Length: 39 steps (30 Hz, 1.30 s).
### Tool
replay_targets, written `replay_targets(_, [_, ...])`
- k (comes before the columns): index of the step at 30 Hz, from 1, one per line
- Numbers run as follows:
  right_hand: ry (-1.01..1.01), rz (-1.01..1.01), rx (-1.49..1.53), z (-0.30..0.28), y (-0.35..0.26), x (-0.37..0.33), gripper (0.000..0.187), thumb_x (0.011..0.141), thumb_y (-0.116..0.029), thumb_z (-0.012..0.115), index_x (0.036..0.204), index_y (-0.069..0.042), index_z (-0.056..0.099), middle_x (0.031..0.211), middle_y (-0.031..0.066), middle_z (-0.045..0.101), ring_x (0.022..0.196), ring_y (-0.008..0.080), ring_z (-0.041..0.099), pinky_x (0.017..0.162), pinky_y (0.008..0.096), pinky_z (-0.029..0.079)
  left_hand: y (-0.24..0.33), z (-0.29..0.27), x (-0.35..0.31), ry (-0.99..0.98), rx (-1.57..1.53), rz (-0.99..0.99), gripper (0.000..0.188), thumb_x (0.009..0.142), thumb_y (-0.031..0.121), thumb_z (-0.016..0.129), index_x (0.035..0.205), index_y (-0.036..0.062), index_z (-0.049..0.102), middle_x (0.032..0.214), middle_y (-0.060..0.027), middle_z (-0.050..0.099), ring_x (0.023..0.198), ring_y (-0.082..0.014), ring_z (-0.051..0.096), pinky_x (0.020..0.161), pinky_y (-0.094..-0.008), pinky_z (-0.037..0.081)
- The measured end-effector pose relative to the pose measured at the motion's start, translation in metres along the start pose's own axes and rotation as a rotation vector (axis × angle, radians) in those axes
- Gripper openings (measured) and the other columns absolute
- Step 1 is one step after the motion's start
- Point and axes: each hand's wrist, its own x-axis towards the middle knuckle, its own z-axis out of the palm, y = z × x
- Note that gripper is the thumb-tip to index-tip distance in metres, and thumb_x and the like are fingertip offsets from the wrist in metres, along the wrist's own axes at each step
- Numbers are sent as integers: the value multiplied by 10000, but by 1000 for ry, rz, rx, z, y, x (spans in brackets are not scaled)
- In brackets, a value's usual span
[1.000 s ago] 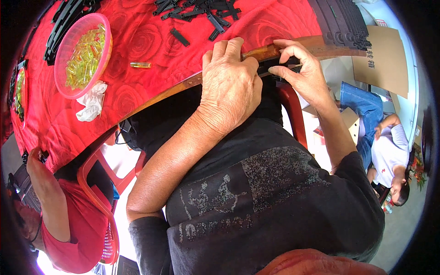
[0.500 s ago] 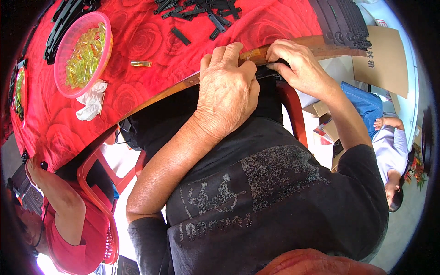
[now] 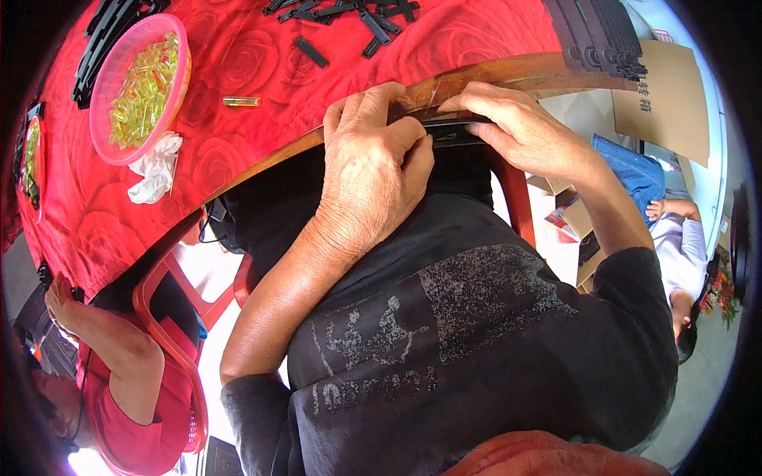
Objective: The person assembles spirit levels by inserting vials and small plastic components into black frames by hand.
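Just below the wooden table edge, a thin black strip spans the gap between my two hands. My left hand curls over its left end, the fingertips near the table edge and partly hidden. My right hand pinches the right end between thumb and fingers. On the red cloth beyond lies a single yellow, clear-ended tube, like a spirit-level vial. Short black plastic pieces lie in a loose pile at the far side, with one separate piece nearer.
At left, a pink basket holds many yellow tubes, with crumpled white tissue beside it. Long black strips are stacked at the far right corner. Another person sits at left; a second person and cardboard are at right.
My left hand has shifted a little left and toward me. My right hand has also come slightly nearer, and more of the black strip shows between them.
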Motion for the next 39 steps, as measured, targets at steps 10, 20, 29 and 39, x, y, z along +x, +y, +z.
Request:
replay_targets(10, [-57,20,199,8,-16,-5,316,939,-60,592,1249,-10,627,1162,172,662,1154,365,604,1004,427,472,2,-14,-16,29,-263,-164,93,746,77,714,798,1,714,1138,-214,647,1043,-369,608,969,-453,436])
replay_targets(20, [-154,42,653,-5,-24,-4,494,887,-189,711,1325,17,609,1276,170,660,1216,259,601,1088,368,427,4,-36,-24,73,-196,-166,76,749,57,709,794,-2,693,1213,-227,630,1118,-390,584,1000,-482,424])
replay_targets(29, [-93,264,972,-8,-37,-6,557,865,-64,683,1398,21,543,1317,123,634,1098,195,655,951,315,532,-1,-45,-12,94,-131,-57,71,795,39,687,840,-16,685,1278,-242,586,1176,-406,545,1023,-493,404])
replay_targets(39, [-68,239,887,-2,-34,-3,518,891,-118,702,1373,18,570,1269,118,658,1034,174,665,879,294,547,-13,-43,-8,7,-314,-144,81,828,52,688,858,-22,683,1303,-224,575,1204,-397,536,1035,-483,408])
